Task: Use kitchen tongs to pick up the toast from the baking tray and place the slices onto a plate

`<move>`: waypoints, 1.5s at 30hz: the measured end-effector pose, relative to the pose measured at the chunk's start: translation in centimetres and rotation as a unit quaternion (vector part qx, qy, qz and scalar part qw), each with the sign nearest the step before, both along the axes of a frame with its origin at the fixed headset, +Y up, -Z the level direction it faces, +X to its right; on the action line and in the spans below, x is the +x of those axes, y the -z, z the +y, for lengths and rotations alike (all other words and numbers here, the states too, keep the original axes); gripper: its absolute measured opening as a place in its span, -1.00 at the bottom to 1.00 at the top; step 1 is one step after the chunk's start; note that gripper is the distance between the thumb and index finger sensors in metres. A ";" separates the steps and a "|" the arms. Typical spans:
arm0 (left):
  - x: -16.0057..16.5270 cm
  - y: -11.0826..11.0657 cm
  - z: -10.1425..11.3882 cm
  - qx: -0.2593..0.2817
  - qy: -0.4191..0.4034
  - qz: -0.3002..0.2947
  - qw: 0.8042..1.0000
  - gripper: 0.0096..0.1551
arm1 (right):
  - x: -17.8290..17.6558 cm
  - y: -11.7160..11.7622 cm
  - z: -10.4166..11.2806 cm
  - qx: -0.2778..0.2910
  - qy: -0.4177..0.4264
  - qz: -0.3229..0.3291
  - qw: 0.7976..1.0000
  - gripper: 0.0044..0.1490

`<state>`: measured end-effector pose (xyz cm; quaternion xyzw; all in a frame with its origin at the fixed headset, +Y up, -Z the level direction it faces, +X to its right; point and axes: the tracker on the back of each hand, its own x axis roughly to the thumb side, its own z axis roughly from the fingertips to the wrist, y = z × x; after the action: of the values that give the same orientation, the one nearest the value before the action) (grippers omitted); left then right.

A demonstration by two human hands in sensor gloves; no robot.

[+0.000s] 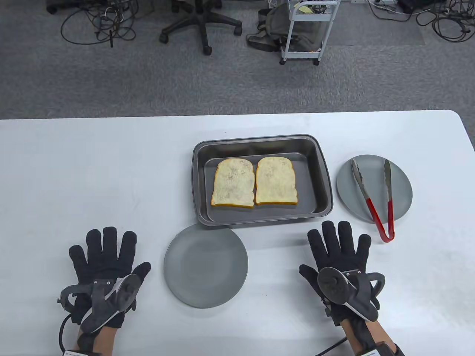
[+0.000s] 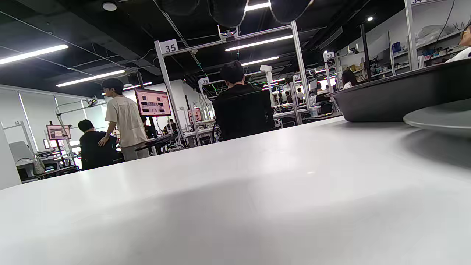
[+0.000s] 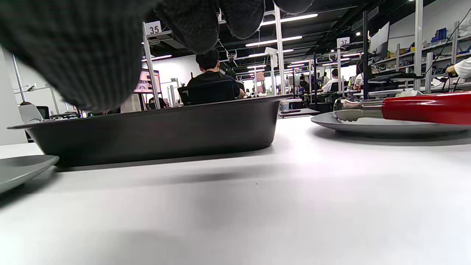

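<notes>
We rested both hands flat, fingers spread: right hand (image 1: 339,259) nearest the tongs (image 1: 376,196), right of the tray (image 1: 261,218) holding two toast slices (image 1: 255,182).

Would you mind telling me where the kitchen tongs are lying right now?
In the table view the tongs lie open across the right-hand plate, right of the baking tray, red handles overhanging the rim toward the right hand.
</notes>
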<state>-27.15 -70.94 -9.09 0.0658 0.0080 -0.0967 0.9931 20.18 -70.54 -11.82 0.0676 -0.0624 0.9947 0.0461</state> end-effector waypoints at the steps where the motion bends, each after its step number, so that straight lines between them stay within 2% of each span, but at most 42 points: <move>1: 0.0 0.0 0.0 0.001 -0.001 -0.001 1.000 -0.01 | 0.0 0.0 0.0 -0.001 -0.001 -0.001 1.000 0.13; 35: -0.3 -0.1 0.2 0.008 -0.019 -0.001 1.000 -0.01 | 0.0 0.4 -0.4 -0.038 -0.017 -0.011 0.999 0.11; 45: -0.3 0.0 0.2 0.004 -0.020 0.002 1.000 -0.01 | 0.2 0.9 -0.6 -0.034 -0.020 -0.022 0.999 0.11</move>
<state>-27.49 -70.74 -9.09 0.0690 0.0115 -0.0774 0.9945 20.41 -71.11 -12.69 0.0454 -0.0285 0.9982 0.0274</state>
